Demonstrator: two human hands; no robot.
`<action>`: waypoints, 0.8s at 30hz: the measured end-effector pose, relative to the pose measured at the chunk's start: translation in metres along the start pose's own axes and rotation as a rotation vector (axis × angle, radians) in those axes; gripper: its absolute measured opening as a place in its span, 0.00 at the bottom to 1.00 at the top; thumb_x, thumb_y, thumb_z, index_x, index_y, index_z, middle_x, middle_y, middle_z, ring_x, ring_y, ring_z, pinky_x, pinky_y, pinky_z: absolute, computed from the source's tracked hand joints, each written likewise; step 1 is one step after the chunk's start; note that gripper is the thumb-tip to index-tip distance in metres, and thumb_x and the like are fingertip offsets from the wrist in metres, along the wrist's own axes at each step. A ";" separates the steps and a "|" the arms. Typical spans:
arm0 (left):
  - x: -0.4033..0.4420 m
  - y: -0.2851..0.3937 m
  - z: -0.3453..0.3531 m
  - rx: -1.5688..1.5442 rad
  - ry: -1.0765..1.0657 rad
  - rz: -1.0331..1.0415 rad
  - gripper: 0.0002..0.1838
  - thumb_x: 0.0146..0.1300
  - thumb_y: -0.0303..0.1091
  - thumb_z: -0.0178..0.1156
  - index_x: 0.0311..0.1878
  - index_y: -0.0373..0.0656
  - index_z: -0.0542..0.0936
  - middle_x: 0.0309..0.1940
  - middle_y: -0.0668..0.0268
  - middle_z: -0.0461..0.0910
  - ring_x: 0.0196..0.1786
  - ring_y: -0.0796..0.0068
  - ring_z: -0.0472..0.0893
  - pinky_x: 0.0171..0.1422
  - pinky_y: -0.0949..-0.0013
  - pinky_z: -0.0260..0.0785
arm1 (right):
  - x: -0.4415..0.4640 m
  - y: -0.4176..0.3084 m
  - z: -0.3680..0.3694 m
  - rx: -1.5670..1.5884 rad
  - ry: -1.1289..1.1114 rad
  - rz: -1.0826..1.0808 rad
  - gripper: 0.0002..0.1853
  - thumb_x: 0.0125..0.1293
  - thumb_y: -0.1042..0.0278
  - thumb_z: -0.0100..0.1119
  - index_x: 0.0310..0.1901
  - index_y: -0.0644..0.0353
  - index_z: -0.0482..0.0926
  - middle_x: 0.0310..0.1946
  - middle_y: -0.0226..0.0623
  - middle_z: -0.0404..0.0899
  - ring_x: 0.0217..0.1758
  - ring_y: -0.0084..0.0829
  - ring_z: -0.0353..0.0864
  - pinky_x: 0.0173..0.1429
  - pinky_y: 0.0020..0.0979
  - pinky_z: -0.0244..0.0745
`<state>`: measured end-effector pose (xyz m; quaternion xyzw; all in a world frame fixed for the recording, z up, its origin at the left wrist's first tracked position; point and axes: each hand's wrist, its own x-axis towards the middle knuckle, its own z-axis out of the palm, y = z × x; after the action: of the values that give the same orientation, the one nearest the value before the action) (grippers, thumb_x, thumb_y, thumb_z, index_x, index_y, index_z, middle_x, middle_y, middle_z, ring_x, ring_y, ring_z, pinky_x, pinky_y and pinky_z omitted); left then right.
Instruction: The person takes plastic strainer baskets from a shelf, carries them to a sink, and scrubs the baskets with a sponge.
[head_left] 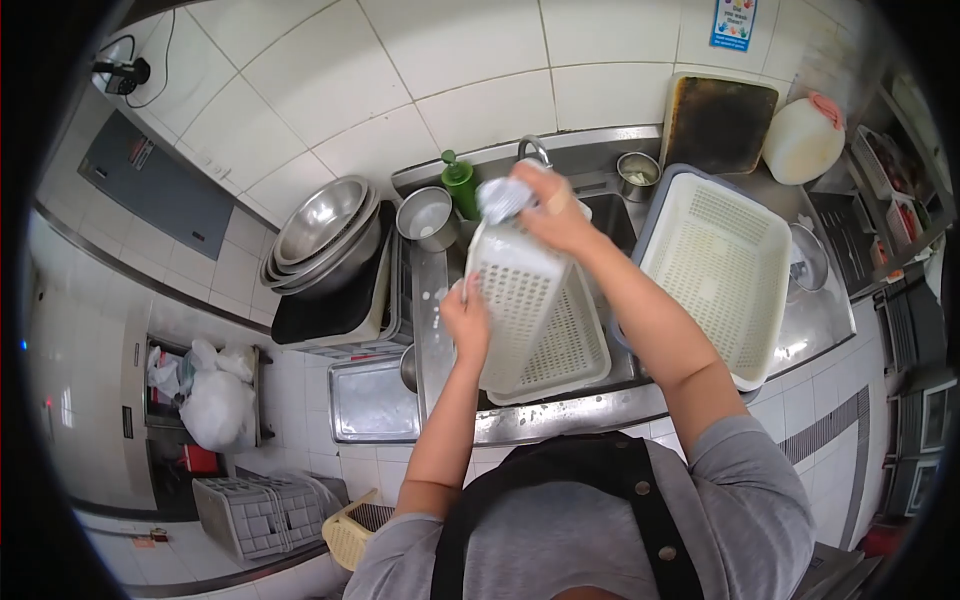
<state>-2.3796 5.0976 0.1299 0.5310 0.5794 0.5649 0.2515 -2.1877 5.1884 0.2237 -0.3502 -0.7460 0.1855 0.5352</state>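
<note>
Basket (512, 295), white and perforated, tilts over the sink (615, 210), one edge gripped by the left hand (467, 318); the right hand (555, 208) clutches one blurred whitish wad (503, 199). One second basket (713, 275) sits inside one grey tub (643, 235).

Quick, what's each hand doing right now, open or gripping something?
Left hand: closed on the side of a white perforated basket.
Right hand: closed on a whitish wad, too blurred to identify.
</note>
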 end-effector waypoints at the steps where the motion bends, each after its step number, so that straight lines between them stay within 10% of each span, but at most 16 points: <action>1: -0.004 -0.003 -0.004 -0.046 0.039 -0.019 0.17 0.70 0.39 0.55 0.34 0.31 0.79 0.17 0.73 0.73 0.19 0.84 0.68 0.22 0.72 0.58 | -0.001 0.013 -0.016 -0.008 0.030 0.067 0.17 0.50 0.79 0.54 0.45 0.62 0.73 0.42 0.44 0.78 0.50 0.44 0.78 0.53 0.35 0.72; 9: -0.018 -0.028 -0.002 -0.252 0.199 -0.128 0.20 0.75 0.39 0.48 0.34 0.30 0.78 0.24 0.70 0.77 0.26 0.86 0.70 0.29 0.76 0.62 | -0.042 0.006 0.010 -0.215 -0.066 0.489 0.14 0.58 0.75 0.56 0.47 0.58 0.71 0.45 0.47 0.75 0.51 0.48 0.73 0.57 0.44 0.67; 16: -0.018 -0.038 0.000 -0.296 0.279 -0.182 0.21 0.74 0.40 0.49 0.33 0.29 0.78 0.24 0.68 0.78 0.26 0.83 0.72 0.30 0.74 0.65 | -0.063 -0.042 0.042 -0.029 -0.189 0.032 0.16 0.58 0.81 0.53 0.48 0.55 0.73 0.47 0.46 0.75 0.55 0.50 0.71 0.60 0.44 0.65; 20: -0.026 -0.039 -0.023 -0.350 0.259 -0.199 0.23 0.75 0.42 0.48 0.33 0.28 0.77 0.27 0.65 0.80 0.27 0.80 0.75 0.33 0.73 0.68 | -0.039 0.066 -0.010 0.009 0.000 0.475 0.10 0.58 0.77 0.59 0.42 0.57 0.80 0.43 0.45 0.78 0.53 0.44 0.75 0.61 0.40 0.67; 24: -0.028 -0.055 -0.024 -0.263 0.255 -0.215 0.24 0.75 0.43 0.48 0.35 0.27 0.77 0.29 0.63 0.81 0.29 0.79 0.76 0.35 0.72 0.70 | -0.057 0.048 0.039 -0.030 -0.093 0.220 0.15 0.55 0.85 0.49 0.41 0.57 0.78 0.40 0.45 0.79 0.51 0.47 0.75 0.59 0.41 0.68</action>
<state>-2.4107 5.0745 0.0765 0.3529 0.5812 0.6682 0.3021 -2.1979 5.1839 0.1403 -0.4289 -0.7298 0.2481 0.4710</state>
